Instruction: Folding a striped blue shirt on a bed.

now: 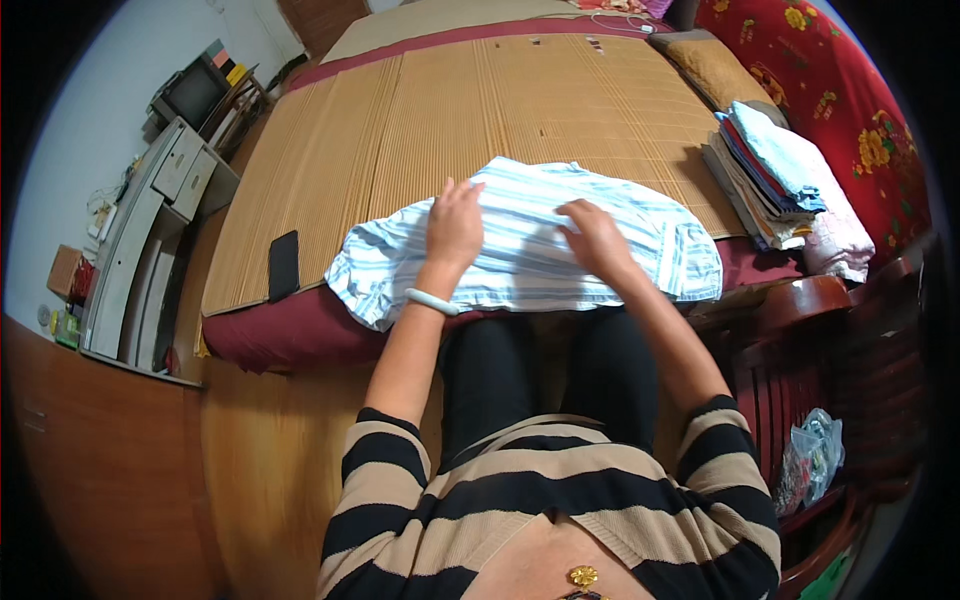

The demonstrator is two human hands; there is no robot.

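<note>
A blue-and-white striped garment (pixel 517 255), seemingly a shirt, lies spread across the near edge of the bed in front of me. My left hand (pixel 456 225) is over its left half, fingers pointing away from me and holding nothing. Over the right half is my right hand (pixel 596 236), its fingers bent and apart, with nothing in them. Whether either hand touches the cloth or hovers just above it is hard to tell. A pale bangle (pixel 431 301) circles my left wrist.
A bamboo mat (pixel 442 112) covers the bed. On its left lies a black phone (pixel 283 265). A stack of folded clothes (pixel 765 180) stands at the right, near a pillow (pixel 712 71). Beside the bed are a wooden chair (pixel 806 300) and a desk (pixel 127 255).
</note>
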